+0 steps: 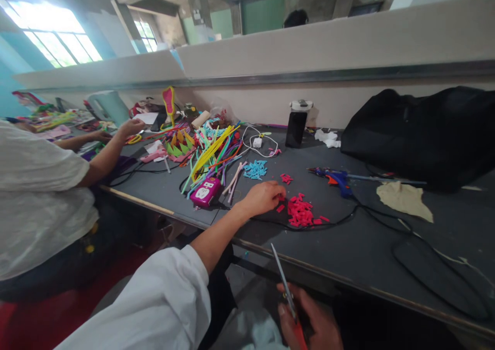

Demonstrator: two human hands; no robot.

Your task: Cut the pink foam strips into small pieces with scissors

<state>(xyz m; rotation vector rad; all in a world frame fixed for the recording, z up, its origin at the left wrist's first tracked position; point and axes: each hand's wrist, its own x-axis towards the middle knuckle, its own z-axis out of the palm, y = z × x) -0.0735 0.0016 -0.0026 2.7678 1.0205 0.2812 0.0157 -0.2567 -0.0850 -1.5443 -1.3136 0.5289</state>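
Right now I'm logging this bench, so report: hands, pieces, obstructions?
Left hand at pink pieces, grip unclear. Right hand holding scissors. Pieces loosely piled; black cord along their near side.

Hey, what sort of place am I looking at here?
Probably a craft workshop: small cut red pieces lie heaped on a long dark workbench, near what looks like a glue gun, and a co-worker sits farther along.
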